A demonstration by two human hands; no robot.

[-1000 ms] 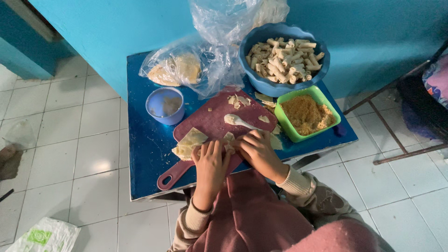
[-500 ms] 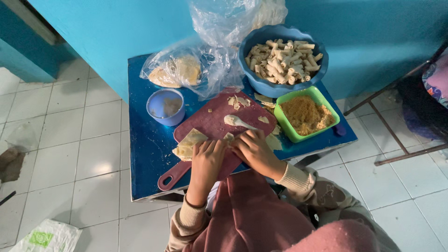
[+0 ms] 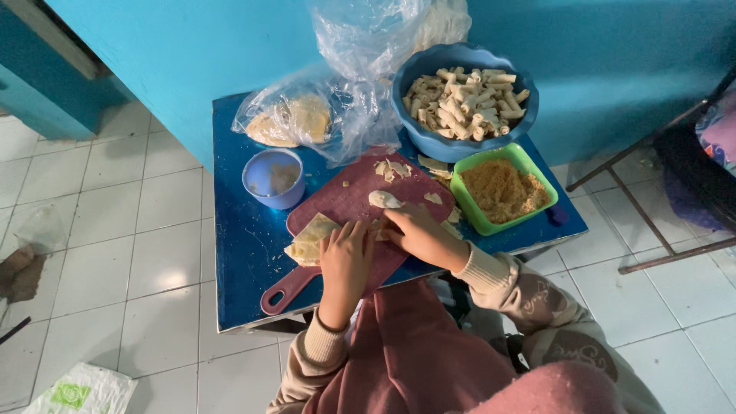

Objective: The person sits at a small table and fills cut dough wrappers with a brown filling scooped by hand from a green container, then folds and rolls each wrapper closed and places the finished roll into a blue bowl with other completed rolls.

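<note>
Both hands press flat on a pale wrapper sheet [image 3: 310, 239] at the near edge of the maroon cutting board [image 3: 360, 203] — the left hand [image 3: 346, 257] pinning it, the right hand [image 3: 414, 234] curled over its fold, each grip closed upon it — while the green tray of filling [image 3: 502, 188] waits just right on the blue surface [image 3: 238, 253].

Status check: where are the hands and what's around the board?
Left hand and right hand pressed on pale wrapper on maroon cutting board. Green crumb tray beside it. Nothing blocking.

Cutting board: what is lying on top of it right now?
On the maroon cutting board lie a pale wrapper sheet, a white lump and dough scraps. The left hand and right hand cover whatever is between them.
</note>
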